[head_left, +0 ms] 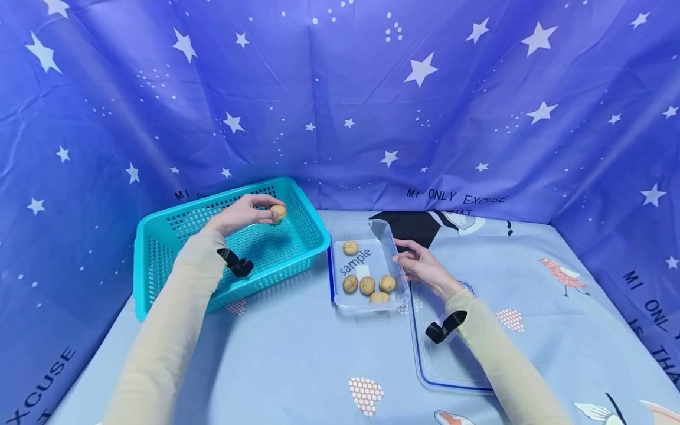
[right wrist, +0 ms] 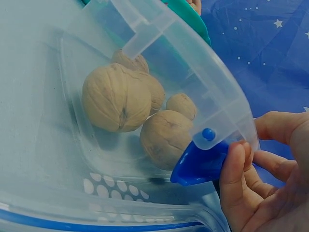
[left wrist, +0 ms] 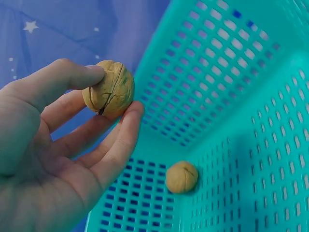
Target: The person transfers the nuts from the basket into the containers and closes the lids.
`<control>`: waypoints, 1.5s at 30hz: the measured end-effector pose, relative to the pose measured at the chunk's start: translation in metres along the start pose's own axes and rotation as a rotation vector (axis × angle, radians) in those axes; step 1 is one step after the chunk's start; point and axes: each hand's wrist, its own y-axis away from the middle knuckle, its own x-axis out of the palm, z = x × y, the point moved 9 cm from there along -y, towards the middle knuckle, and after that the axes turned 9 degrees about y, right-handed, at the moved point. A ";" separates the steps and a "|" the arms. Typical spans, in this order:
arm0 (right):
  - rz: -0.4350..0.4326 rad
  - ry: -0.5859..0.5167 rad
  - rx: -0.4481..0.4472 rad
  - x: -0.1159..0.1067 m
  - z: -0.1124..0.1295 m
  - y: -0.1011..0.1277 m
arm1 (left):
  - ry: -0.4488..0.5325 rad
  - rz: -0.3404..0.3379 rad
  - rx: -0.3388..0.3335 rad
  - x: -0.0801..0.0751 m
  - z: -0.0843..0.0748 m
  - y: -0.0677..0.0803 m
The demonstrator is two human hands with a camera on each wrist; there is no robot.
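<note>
My left hand (head_left: 243,213) pinches a walnut (left wrist: 111,89) between thumb and fingertips, over the turquoise basket (head_left: 276,265). Another walnut (left wrist: 182,177) lies in a corner of the basket in the left wrist view. To the right of the basket stands a clear plastic box (head_left: 366,307) with several walnuts (head_left: 367,285) inside. My right hand (head_left: 424,267) grips the box's right side; in the right wrist view its thumb and fingers pinch the wall beside a blue latch (right wrist: 203,162).
A clear lid with a blue seal (head_left: 451,378) lies on the table, partly under my right forearm. The word "sample" (head_left: 355,261) shows at the box's bottom. A blue starry curtain (head_left: 340,106) encloses the patterned tablecloth (head_left: 297,366).
</note>
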 end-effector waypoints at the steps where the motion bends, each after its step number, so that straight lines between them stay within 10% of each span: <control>1: 0.001 0.001 0.002 0.000 0.000 0.000 | 0.001 -0.004 0.001 0.001 -0.001 0.000; 45: 0.016 -0.012 -0.027 0.000 0.001 0.001 | 0.112 0.047 0.203 0.102 -0.035 -0.024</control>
